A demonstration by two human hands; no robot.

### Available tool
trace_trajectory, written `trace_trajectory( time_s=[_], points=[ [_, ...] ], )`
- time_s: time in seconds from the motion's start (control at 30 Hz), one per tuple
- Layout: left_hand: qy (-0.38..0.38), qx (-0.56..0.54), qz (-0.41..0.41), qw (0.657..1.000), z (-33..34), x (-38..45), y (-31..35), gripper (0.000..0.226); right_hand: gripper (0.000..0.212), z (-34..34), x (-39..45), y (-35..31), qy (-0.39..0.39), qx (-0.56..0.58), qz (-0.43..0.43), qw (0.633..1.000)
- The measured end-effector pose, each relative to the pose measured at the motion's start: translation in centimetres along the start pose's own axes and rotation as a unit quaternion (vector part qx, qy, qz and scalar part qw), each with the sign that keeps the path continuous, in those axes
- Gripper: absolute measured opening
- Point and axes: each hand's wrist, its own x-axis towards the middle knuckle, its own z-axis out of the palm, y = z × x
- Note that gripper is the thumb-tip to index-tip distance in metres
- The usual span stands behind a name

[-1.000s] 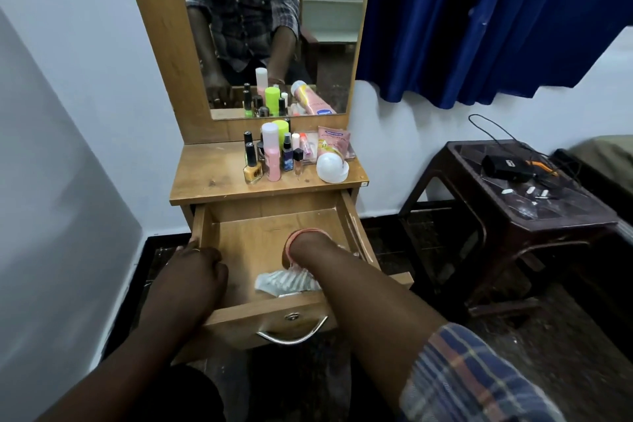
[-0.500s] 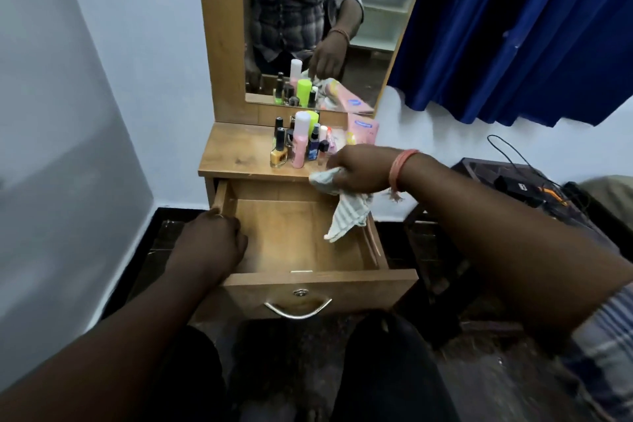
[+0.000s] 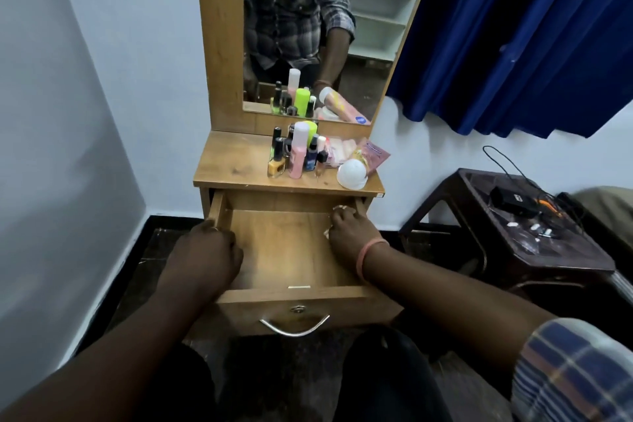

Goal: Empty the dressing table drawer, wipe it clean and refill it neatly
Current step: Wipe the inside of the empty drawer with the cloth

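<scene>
The wooden drawer (image 3: pixel 284 250) of the dressing table stands pulled out, and its floor is bare. My left hand (image 3: pixel 205 253) grips the drawer's left side wall. My right hand (image 3: pixel 349 233) presses a pale cloth (image 3: pixel 339 208) against the right inner wall near the back corner; only small bits of the cloth show around the fingers. On the tabletop (image 3: pixel 233 164) stand several small bottles (image 3: pixel 296 154), a white round lid (image 3: pixel 351 175) and pink packets (image 3: pixel 371 154).
A mirror (image 3: pixel 308 27) rises behind the tabletop. A dark plastic stool (image 3: pixel 534 233) with a black device and cables stands to the right. A blue curtain (image 3: pixel 513 27) hangs above it. A pale wall (image 3: pixel 68 113) lies close on the left.
My right hand brought the cloth down from above the drawer's right edge into the drawer's back right corner. The left hand stayed on the left wall.
</scene>
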Motion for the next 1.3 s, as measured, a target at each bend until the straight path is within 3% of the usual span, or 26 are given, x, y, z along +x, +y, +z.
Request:
trace_trajectory(
  time_s=[0.13,0.3,0.5,0.63,0.8,0.87,0.97,1.03,1.13,1.3],
  points=[
    [-0.002,-0.01,-0.004,1.0,0.1,0.0,-0.1,0.033,0.042,-0.8,-0.1,-0.8,-0.011,-0.096,0.026,0.995],
    [0.003,-0.026,0.01,1.0,0.2,0.0,-0.1,0.036,0.034,-2.3,-0.1,-0.9,-0.027,-0.087,0.074,0.993],
    [0.005,-0.024,0.008,1.0,0.6,0.3,-0.6,0.039,0.027,-3.0,-1.8,-1.5,-0.071,-0.073,0.049,0.994],
    [0.001,-0.027,0.002,1.0,0.7,0.2,-0.5,0.038,0.039,-3.7,-1.9,-3.0,-0.137,-0.066,0.018,0.988],
    [-0.003,-0.034,-0.006,0.999,0.3,0.3,-0.3,0.037,0.029,-4.7,-1.1,-0.3,-0.068,-0.074,0.058,0.993],
    [-0.002,-0.034,0.001,0.999,0.4,0.3,-0.4,0.038,0.033,-5.4,-0.9,-1.7,-0.119,-0.063,0.044,0.99],
    [-0.002,-0.022,0.007,1.0,0.3,0.1,0.0,0.038,0.045,-5.8,-0.9,-5.3,-0.271,-0.066,0.018,0.96],
    [-0.002,-0.022,0.001,1.0,0.4,0.2,-0.1,0.038,0.049,-5.9,-1.0,-5.1,-0.27,-0.06,0.01,0.961],
    [-0.017,-0.007,0.011,1.0,0.3,0.2,-0.2,0.039,0.045,-6.2,-1.7,-3.1,-0.184,-0.064,0.007,0.981],
    [-0.009,-0.009,0.008,1.0,0.5,0.3,-0.4,0.038,0.04,-8.5,-2.8,-2.5,-0.335,0.095,0.004,0.937]
  ],
)
